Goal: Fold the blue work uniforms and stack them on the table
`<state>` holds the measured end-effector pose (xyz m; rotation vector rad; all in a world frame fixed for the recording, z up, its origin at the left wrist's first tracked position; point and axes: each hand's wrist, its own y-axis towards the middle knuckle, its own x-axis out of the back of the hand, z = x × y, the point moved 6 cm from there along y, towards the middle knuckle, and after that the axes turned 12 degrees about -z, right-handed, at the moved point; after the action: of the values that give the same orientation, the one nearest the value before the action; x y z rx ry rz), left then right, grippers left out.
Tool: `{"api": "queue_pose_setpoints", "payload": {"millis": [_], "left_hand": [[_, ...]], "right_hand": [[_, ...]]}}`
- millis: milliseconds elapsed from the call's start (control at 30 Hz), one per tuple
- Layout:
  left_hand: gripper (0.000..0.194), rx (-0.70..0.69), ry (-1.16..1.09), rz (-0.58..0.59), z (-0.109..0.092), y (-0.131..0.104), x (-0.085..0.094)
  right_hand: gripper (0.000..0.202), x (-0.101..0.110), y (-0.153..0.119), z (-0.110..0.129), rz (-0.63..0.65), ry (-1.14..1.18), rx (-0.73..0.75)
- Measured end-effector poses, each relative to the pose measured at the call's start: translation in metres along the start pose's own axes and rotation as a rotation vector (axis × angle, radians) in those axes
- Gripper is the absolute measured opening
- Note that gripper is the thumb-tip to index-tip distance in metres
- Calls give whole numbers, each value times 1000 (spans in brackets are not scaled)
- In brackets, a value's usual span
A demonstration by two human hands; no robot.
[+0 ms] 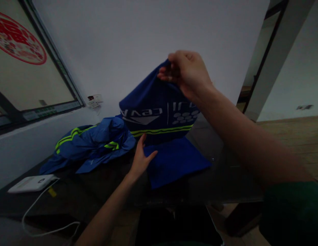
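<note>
My right hand (188, 70) is raised at the centre and pinches the top edge of a dark blue cloth (146, 90). The cloth hangs down from it, with white lettering that reads mirrored and a yellow-green double stripe near its lower edge. Below lies a flat, brighter blue cloth (176, 162) on the dark table (233, 184); I cannot tell whether the two are one piece. My left hand (140, 159) is at the left edge of the flat cloth, under the striped one. Its thumb and fingers are spread, with nothing seen in them.
A crumpled blue jacket (94, 143) with yellow-green stripes lies at the back left against the wall. Nearer the left end is a white box-like device (32, 183) with a white cable (33, 203). Wall sockets (95, 99) sit beside the window. The table's front edge runs below my arms.
</note>
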<state>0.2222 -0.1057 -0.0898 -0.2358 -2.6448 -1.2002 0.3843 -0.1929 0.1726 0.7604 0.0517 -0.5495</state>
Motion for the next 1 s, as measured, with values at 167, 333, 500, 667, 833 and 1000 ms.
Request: {"api": "queue_pose_setpoints", "payload": {"millis": [167,333,500,667,833,1000], "left_hand": [[108,-85,-66,-147,-36,22,-36],[60,34,-272,-132,-75,11,-55],[28,150,-278,-59,-72,-19,-56],[40,-40,-91,-328,-40,-16,4],[41,-295,253,-280,-30,6,72],[44,-364,464,99,-42,42,105]], "right_hand": [[38,-34,-16,66,6,117,173],[34,-48,-26,74,-20,136,275],[36,-27,-12,54,-81,111,340],[36,26,13,37,-216,-135,278],[28,75,27,25,-101,-678,263],[25,97,30,-4,229,-1149,257]]}}
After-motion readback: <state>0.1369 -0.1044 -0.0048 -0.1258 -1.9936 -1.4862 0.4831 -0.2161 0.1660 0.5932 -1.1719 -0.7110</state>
